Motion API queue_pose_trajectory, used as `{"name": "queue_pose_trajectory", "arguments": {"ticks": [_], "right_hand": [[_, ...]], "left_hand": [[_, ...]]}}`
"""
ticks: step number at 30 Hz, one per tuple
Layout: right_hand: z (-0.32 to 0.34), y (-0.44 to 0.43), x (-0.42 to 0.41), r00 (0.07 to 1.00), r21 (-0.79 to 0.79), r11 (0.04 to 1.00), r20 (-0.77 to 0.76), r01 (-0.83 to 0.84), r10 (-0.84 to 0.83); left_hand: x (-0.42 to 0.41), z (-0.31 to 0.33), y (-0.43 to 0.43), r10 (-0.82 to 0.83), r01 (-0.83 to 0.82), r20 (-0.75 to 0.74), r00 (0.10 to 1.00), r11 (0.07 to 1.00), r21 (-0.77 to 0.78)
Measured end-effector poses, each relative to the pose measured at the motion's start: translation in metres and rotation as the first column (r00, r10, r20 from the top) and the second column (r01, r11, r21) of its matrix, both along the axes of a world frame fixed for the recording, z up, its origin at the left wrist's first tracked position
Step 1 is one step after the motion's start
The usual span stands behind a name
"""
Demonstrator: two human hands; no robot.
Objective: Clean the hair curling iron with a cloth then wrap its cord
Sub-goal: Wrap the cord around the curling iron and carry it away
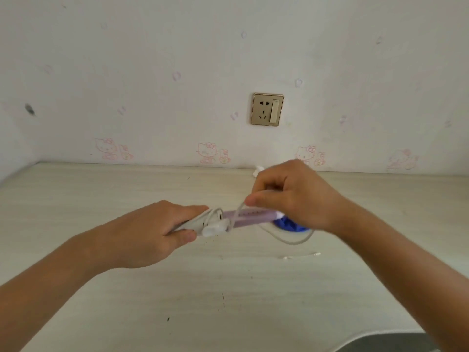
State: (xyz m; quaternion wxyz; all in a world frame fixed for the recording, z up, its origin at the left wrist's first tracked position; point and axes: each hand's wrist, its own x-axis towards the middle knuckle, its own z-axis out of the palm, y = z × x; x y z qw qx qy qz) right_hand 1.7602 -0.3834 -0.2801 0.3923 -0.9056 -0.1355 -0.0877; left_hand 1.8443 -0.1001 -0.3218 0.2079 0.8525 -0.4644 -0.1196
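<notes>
The curling iron [250, 217], lilac with a white handle, is held level above the pale table [127, 288]. My left hand [142, 232] grips its white handle end. My right hand [291, 196] pinches the white cord [238, 209] above the lilac barrel, and the cord passes down across the barrel. More cord [291, 241] loops on the table under my right wrist. The white plug [213, 229] hangs by my left thumb. A blue cloth [289, 224] lies on the table behind the iron, mostly hidden by my right hand.
A wall socket with a switch [267, 109] sits on the wall above the table. A small white scrap [258, 170] lies at the table's back edge. A thin white tie [302, 255] lies on the table to the right. The table's front edge curves at lower right.
</notes>
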Motion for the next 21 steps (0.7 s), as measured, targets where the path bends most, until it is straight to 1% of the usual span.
{"name": "queue_pose_trajectory", "arguments": {"ticks": [1,3,5,6,7,8,10,11,12,14,15,16,17,18,19,20,21], "right_hand": [[0.003,-0.011,0.006,1.000,0.055,0.998,-0.003,0.020,-0.019],[0.000,-0.028,0.015,0.996,0.177,0.984,-0.092,0.028,-0.012],[-0.009,-0.040,0.019,0.971,0.316,0.948,-0.236,0.043,0.035],[-0.014,-0.041,0.019,0.953,0.355,0.933,-0.297,0.052,0.060],[-0.020,-0.036,0.017,0.937,0.343,0.938,-0.342,0.054,0.071],[-0.027,-0.027,0.013,0.931,0.268,0.963,-0.359,0.039,0.063],[-0.039,-0.001,-0.003,0.945,0.020,0.997,-0.318,-0.074,0.076],[-0.042,0.014,-0.012,0.949,-0.096,0.985,-0.297,-0.140,0.106],[-0.041,0.025,-0.020,0.950,-0.173,0.968,-0.283,-0.184,0.130],[-0.026,0.034,-0.026,0.960,-0.235,0.946,-0.219,-0.225,0.174],[-0.015,0.031,-0.024,0.970,-0.232,0.949,-0.170,-0.212,0.175],[-0.003,0.024,-0.019,0.981,-0.195,0.965,-0.116,-0.174,0.154],[0.008,0.015,-0.011,0.991,-0.135,0.983,-0.064,-0.127,0.120],[0.016,0.004,-0.003,0.997,-0.067,0.995,-0.032,-0.078,0.076],[0.020,-0.006,0.006,0.999,0.001,0.999,-0.024,-0.037,0.037],[0.020,-0.013,0.014,0.999,0.060,0.998,-0.037,-0.005,0.007],[0.017,-0.020,0.019,0.998,0.110,0.994,-0.064,0.015,-0.008]], "left_hand": [[-0.002,0.000,0.004,-0.052,0.050,-0.071,0.996,0.998,-0.038],[-0.005,0.000,0.012,-0.145,0.105,-0.181,0.973,0.971,-0.216],[-0.008,0.003,0.017,-0.198,0.077,-0.265,0.944,0.911,-0.405],[-0.009,0.004,0.018,-0.203,0.040,-0.299,0.932,0.880,-0.474],[-0.009,0.004,0.018,-0.190,-0.002,-0.317,0.929,0.855,-0.518],[-0.009,0.004,0.016,-0.145,-0.045,-0.306,0.941,0.843,-0.536],[-0.008,0.002,0.009,0.001,-0.100,-0.190,0.982,0.852,-0.514],[-0.007,0.001,0.004,0.060,-0.108,-0.113,0.992,0.870,-0.480],[-0.007,-0.001,0.000,0.107,-0.116,-0.046,0.993,0.899,-0.423],[-0.008,-0.006,-0.006,0.152,-0.130,0.055,0.987,0.949,-0.288],[-0.008,-0.008,-0.005,0.160,-0.135,0.091,0.983,0.963,-0.231],[-0.006,-0.008,-0.002,0.156,-0.136,0.101,0.983,0.975,-0.176],[-0.005,-0.008,0.003,0.131,-0.121,0.070,0.989,0.984,-0.128],[-0.005,-0.008,0.006,0.079,-0.079,0.001,0.997,0.991,-0.104],[-0.006,-0.008,0.010,0.004,-0.013,-0.081,0.997,0.993,-0.120],[-0.008,-0.009,0.012,-0.072,0.043,-0.155,0.985,0.982,-0.183],[-0.010,-0.010,0.015,-0.125,0.061,-0.220,0.967,0.958,-0.279]]}}
